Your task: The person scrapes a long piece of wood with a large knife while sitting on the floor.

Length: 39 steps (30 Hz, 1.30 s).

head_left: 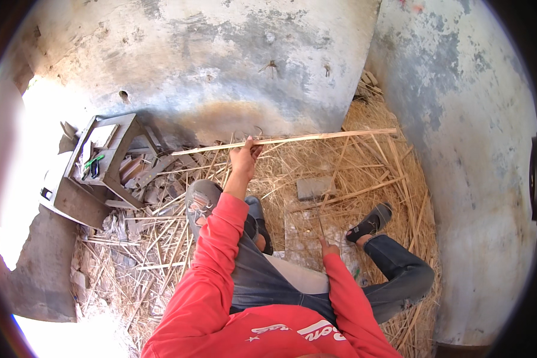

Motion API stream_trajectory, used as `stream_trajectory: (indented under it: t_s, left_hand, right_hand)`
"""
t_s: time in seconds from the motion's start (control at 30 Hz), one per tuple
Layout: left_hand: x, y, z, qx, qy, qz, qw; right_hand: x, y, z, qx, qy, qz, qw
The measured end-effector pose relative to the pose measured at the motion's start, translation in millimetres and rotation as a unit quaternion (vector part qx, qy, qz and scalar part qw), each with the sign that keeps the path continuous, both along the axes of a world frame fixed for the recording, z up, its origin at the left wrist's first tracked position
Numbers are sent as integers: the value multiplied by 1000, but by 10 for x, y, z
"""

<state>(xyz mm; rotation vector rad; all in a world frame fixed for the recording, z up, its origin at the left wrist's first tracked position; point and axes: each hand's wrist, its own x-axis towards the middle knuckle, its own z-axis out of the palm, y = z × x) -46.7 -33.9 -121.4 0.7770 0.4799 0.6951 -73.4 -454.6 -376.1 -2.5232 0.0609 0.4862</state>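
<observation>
My left hand is raised and closed around a long pale split-wood strip, which looks like bamboo. The strip runs nearly level from the small table's side to near the right wall. Low between my legs, my right hand grips a thin dark-bladed tool, apparently a knife, its blade pointing away from me. The blade is apart from the strip. Just beyond its tip a grey block lies on the shavings.
A small wooden table at the left bears green-handled pliers and wood pieces. Shavings and loose strips litter the floor. My bent knees and sandalled feet flank the work area. Worn plaster walls stand ahead and at right.
</observation>
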Motion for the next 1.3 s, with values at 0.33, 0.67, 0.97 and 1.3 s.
stream_trajectory:
  t_s: [0.33, 0.67, 0.97, 1.3]
  left_hand:
    - [-149, 104, -2, 153, 118, -26, 981]
    - [-80, -293, 119, 347, 93, -118, 926]
    - [37, -290, -62, 443, 174, 32, 879]
    - [-89, -263, 723, 509, 206, 100, 830]
  right_hand:
    - [-41, 126, 71, -1, 10, 24, 1000]
    - [6, -25, -108, -2, -5, 13, 1000]
    - [35, -64, -124, 4, -21, 6, 1000]
    - [4, -66, -183, 15, -13, -1, 1000]
